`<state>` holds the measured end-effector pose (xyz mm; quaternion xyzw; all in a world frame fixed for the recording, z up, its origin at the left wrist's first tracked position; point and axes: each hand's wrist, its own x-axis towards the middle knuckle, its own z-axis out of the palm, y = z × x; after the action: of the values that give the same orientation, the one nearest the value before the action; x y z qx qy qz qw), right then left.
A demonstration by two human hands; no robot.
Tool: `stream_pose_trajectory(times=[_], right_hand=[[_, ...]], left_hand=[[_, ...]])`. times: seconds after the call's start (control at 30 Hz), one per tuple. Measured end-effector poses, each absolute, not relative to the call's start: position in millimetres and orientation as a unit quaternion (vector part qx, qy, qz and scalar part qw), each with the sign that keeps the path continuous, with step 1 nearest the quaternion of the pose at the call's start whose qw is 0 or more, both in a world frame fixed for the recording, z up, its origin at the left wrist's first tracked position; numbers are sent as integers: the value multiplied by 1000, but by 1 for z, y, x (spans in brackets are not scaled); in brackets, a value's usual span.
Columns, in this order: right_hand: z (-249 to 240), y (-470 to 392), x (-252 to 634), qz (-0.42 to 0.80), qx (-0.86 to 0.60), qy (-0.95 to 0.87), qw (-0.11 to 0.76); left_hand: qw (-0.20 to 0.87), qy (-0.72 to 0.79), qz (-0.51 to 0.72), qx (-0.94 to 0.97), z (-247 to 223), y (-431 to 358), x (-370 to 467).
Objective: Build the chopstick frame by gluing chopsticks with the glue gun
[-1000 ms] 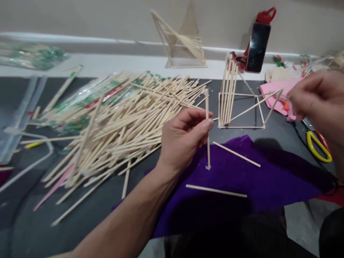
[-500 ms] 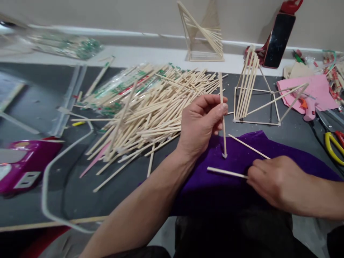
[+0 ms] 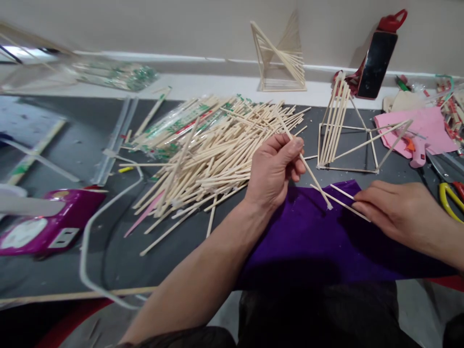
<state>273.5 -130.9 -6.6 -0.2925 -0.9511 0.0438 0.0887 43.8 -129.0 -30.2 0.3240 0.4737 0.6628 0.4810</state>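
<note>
Head view: our left hand (image 3: 275,166) pinches a white-tipped stick (image 3: 312,175), our right hand (image 3: 391,205) a second stick (image 3: 341,192), tips near each other between them, apparently a positioning step calling for careful alignment.

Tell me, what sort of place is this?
Likely a craft workspace: loose wooden sticks lie heaped on a grey table, with a stick frame beside them and a twisted stick model behind.

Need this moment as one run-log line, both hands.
left hand: pinching white-tipped stick | right hand: gripping another stick | purple cloth: under loose stick | stick frame: beyond cloth
</note>
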Motion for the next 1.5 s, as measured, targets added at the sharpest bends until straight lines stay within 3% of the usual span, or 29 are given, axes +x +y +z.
stream_pose_trajectory(times=[0.2,0.43,0.67,0.73,0.93,1.23,1.5], right_hand=[[-14,-126,228,6,-299,-952,70],[-23,-102,223,119,-360,-919,111],[-15,-100,223,452,-354,-806,141],[-17,-98,225,495,-372,-773,141],[-19,-94,227,495,-397,-758,152],[-19,-97,226,390,-367,-822,194],[-18,-95,225,517,-415,-725,188]], left_hand=[[499,447,681,297,-36,-128,42],[540,435,652,305,-40,-135,53],[475,454,654,376,-38,-143,61],[447,457,656,401,-38,-145,64],[391,457,652,462,-39,-154,72],[298,442,650,541,-41,-156,71],[265,423,652,571,-40,-159,71]])
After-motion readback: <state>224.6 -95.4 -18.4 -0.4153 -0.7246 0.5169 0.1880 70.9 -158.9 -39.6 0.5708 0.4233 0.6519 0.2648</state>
